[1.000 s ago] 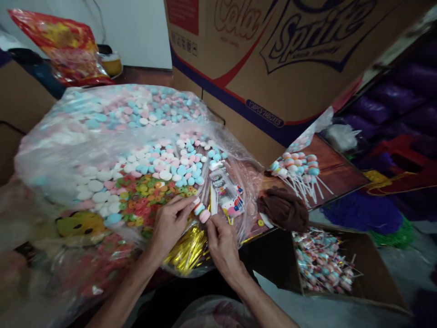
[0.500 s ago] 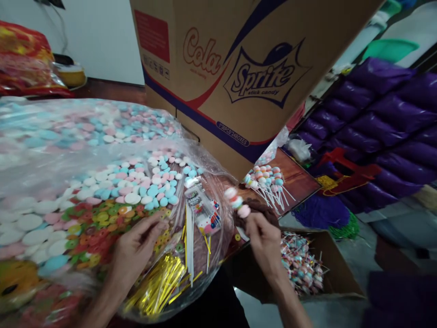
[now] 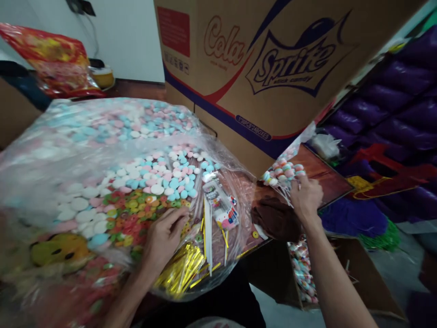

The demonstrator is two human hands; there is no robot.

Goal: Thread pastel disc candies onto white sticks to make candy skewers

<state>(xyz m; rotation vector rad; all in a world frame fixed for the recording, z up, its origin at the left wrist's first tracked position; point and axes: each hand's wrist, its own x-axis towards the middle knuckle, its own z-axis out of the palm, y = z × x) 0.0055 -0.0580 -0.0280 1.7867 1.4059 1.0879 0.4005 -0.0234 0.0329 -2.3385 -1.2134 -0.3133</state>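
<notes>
Left hand [image 3: 165, 233]: half open, nothing visible inside, beside gummy rings [image 3: 131, 222] near the front edge of the table [image 3: 326, 176]. Right hand [image 3: 306, 197]: curled at the candy skewers [image 3: 284, 171] towards the right corner; grip cannot be determined.

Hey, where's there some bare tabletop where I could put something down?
The best patch is the right corner of the table, bordered by the lollipops, right hand and table edge. A narrow strip shows behind, between the red bag and carton. Left and front are crowded: pastel candies, ring candies, gold ties.
</notes>
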